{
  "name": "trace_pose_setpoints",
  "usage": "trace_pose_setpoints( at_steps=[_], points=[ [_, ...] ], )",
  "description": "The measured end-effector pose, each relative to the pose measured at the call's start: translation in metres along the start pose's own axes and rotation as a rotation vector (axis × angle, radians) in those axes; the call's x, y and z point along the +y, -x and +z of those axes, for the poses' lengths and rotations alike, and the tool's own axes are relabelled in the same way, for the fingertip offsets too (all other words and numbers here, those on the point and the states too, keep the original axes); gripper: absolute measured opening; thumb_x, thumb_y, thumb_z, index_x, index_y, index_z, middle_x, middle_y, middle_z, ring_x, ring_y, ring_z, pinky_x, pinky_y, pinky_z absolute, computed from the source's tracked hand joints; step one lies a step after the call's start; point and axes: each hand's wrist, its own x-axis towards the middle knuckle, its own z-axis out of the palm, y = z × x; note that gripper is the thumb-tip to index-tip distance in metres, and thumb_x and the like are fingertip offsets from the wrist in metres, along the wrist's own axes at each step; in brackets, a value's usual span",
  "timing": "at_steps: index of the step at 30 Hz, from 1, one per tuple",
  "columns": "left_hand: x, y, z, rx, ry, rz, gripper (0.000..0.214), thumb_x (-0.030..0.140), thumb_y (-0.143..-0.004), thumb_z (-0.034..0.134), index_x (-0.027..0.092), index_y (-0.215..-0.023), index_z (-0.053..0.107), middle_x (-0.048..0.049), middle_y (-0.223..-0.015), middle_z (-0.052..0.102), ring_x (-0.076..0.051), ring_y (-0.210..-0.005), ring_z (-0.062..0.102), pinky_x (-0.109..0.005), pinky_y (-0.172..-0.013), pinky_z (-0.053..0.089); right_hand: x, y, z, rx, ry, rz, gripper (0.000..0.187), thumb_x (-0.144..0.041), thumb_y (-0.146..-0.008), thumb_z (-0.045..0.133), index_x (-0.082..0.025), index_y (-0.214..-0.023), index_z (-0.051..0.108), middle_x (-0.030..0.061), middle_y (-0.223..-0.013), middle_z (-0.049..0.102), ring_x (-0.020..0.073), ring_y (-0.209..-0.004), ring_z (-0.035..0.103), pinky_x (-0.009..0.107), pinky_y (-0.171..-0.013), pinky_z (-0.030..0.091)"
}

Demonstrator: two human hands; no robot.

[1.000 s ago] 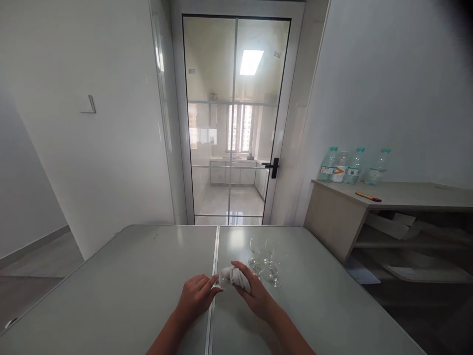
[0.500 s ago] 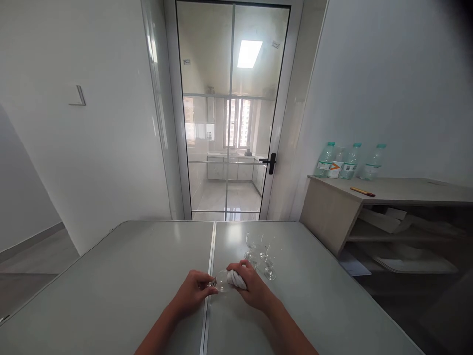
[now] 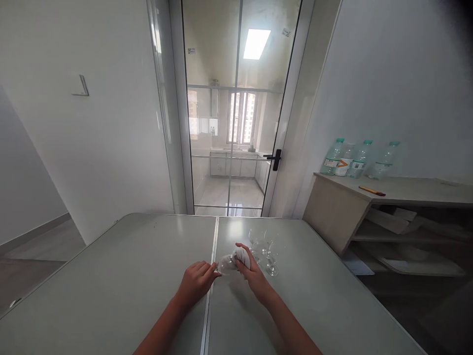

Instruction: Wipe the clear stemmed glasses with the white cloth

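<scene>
Closed around the stem end of a clear wine glass is my left hand. The glass lies sideways in the air over the table's centre seam, its bowl toward the right. My right hand grips a bunched white cloth against the bowl's rim end. Whether part of the cloth is inside the bowl, I cannot tell. Just beyond my right hand stand several clear stemmed glasses on the table, close together and partly overlapping.
The pale table has a metal seam down its middle. Right of it, a wooden shelf unit carries several plastic bottles and a yellow-handled brush. A glass door with a black handle stands behind the table.
My left hand has turned over, its back now upward around the stem. The cloth and right hand have risen slightly at the glass's rim. The camera view has shifted a little.
</scene>
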Motion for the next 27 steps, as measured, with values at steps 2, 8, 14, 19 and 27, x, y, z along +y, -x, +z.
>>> trace_pose_setpoints(
  at_steps=[2, 8, 14, 19, 27],
  points=[
    [0.006, 0.000, 0.001, -0.018, 0.025, -0.031, 0.014, 0.027, -0.098, 0.063, 0.021, -0.100, 0.075, -0.0044, -0.066, 0.065, -0.016, -0.061, 0.058, -0.026, -0.061, 0.038, 0.001, -0.001, 0.001, 0.000, 0.009, -0.026, 0.060, -0.058, -0.089, 0.068, -0.029, -0.140, 0.055, -0.0001, -0.093, 0.055, 0.0169, -0.083, 0.051, 0.029, -0.078, 0.045],
    [0.027, -0.012, -0.004, -0.281, 0.559, -0.411, 0.031, 0.044, -0.089, 0.072, 0.016, -0.077, 0.074, 0.0027, -0.056, 0.050, -0.011, -0.055, 0.038, -0.025, -0.057, 0.030, 0.003, -0.003, -0.004, -0.082, 0.083, -0.096, 0.040, -0.054, -0.092, 0.066, -0.025, -0.120, 0.061, -0.0014, -0.085, 0.053, 0.0149, -0.073, 0.047, 0.027, -0.068, 0.041],
    [0.029, -0.023, -0.007, -0.386, 1.085, -0.722, 0.044, 0.049, -0.077, 0.081, 0.014, -0.059, 0.062, 0.0052, -0.052, 0.036, -0.008, -0.053, 0.029, -0.025, -0.052, 0.019, 0.014, -0.002, -0.009, 0.035, 0.349, -0.336, 0.028, -0.041, -0.091, 0.064, -0.026, -0.114, 0.067, 0.0041, -0.093, 0.063, 0.0214, -0.080, 0.054, 0.034, -0.078, 0.046],
    [0.017, -0.019, -0.016, -0.632, 1.407, -0.867, 0.054, 0.055, -0.073, 0.082, 0.016, -0.052, 0.050, 0.0075, -0.047, 0.031, -0.005, -0.045, 0.021, -0.025, -0.047, 0.014, 0.023, 0.005, -0.019, -0.184, 0.481, -0.572, 0.034, -0.030, -0.083, 0.068, -0.029, -0.116, 0.070, 0.0009, -0.082, 0.066, 0.0201, -0.069, 0.051, 0.050, -0.102, 0.038],
    [0.014, -0.008, -0.001, -0.238, 0.795, -0.619, 0.032, 0.046, -0.084, 0.076, 0.015, -0.076, 0.073, 0.0035, -0.057, 0.045, -0.010, -0.055, 0.038, -0.024, -0.057, 0.029, 0.009, 0.005, 0.001, -0.036, 0.112, -0.154, 0.040, -0.048, -0.095, 0.063, -0.028, -0.129, 0.061, 0.0022, -0.096, 0.061, 0.0204, -0.084, 0.054, 0.033, -0.081, 0.044]
  ],
)
